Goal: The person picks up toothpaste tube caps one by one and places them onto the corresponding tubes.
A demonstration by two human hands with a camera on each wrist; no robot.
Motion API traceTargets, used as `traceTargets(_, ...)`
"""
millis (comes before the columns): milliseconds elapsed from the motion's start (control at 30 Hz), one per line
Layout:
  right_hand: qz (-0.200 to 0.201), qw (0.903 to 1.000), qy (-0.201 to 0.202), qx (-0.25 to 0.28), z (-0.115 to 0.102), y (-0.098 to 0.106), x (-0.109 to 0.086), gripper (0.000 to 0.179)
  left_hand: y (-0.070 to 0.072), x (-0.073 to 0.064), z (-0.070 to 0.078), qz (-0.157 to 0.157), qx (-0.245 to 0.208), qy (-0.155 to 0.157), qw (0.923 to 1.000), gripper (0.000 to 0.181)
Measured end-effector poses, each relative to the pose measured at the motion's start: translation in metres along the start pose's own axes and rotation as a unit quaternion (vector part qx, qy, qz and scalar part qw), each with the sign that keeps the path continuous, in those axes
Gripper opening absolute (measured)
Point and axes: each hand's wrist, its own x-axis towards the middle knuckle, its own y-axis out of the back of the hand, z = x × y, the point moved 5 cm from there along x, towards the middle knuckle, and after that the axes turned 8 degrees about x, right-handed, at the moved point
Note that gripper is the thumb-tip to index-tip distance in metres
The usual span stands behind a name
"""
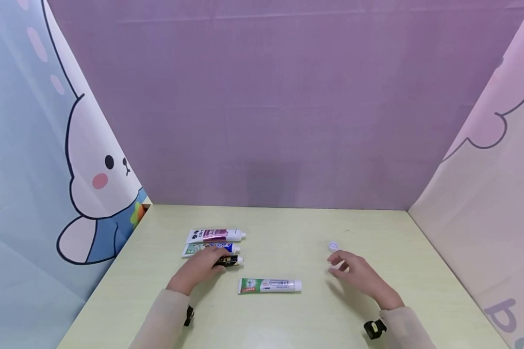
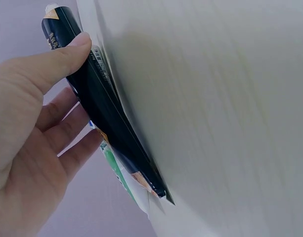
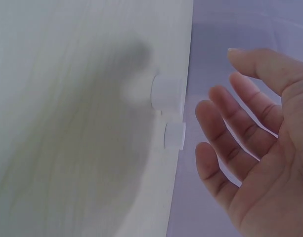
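Note:
My left hand (image 1: 203, 265) grips a black toothpaste tube (image 2: 104, 106), thumb across its near side and fingers along the other. Beyond it lie a green-and-blue toothpaste tube (image 1: 195, 249), partly covered by the hand, and a white-and-purple toothpaste tube (image 1: 216, 235). All three point their nozzle ends to the right. My right hand (image 1: 361, 277) hovers with loosely bent fingers and nothing between them. Close by its fingertips stand two white caps, a larger cap (image 3: 166, 94) and a smaller cap (image 3: 174, 136). In the head view the fingers overlap one of them.
A green-and-white toothpaste tube (image 1: 270, 286) lies at the front middle of the pale wooden table (image 1: 284, 242). A purple cloth backdrop (image 1: 262, 106) rises at the table's far edge. Printed cloths hang on the left and right.

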Motion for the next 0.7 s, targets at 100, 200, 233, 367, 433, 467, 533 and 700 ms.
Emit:
traceTargets(100, 0.002, 1.0000, -0.004, 0.000, 0.001, 0.001, 0.000, 0.021, -0.001, 0.000, 0.000, 0.000, -0.003, -0.003, 1.0000, 0.039)
traceTargets(200, 0.001, 1.0000, -0.006, 0.001, 0.002, 0.002, -0.001, 0.024, -0.001, 0.000, 0.001, 0.001, -0.005, -0.007, 1.0000, 0.040)
traceTargets(233, 0.002, 1.0000, -0.008, 0.000, 0.003, 0.002, -0.001, 0.025, -0.001, 0.001, 0.001, 0.002, -0.005, -0.008, 1.0000, 0.040)
traceTargets(367, 0.009, 0.9995, -0.028, -0.007, 0.008, 0.002, 0.000, 0.027, 0.002, 0.001, 0.004, 0.008, -0.006, -0.016, 0.9998, 0.040)
traceTargets(433, 0.008, 0.9993, -0.036, -0.007, 0.012, 0.001, 0.000, 0.027, 0.004, 0.001, 0.006, 0.013, -0.008, -0.022, 0.9996, 0.040)
traceTargets(467, 0.007, 0.9992, -0.038, -0.006, 0.014, 0.001, 0.001, 0.027, 0.006, 0.001, 0.007, 0.015, -0.009, -0.024, 0.9995, 0.039)
traceTargets(533, 0.002, 0.9992, -0.038, -0.005, 0.017, 0.000, 0.001, 0.026, 0.007, 0.002, 0.008, 0.018, -0.011, -0.027, 0.9994, 0.039)
traceTargets(700, -0.003, 0.9993, -0.036, -0.007, 0.024, -0.002, 0.002, 0.025, 0.009, 0.004, 0.011, 0.023, -0.008, -0.035, 0.9991, 0.039)
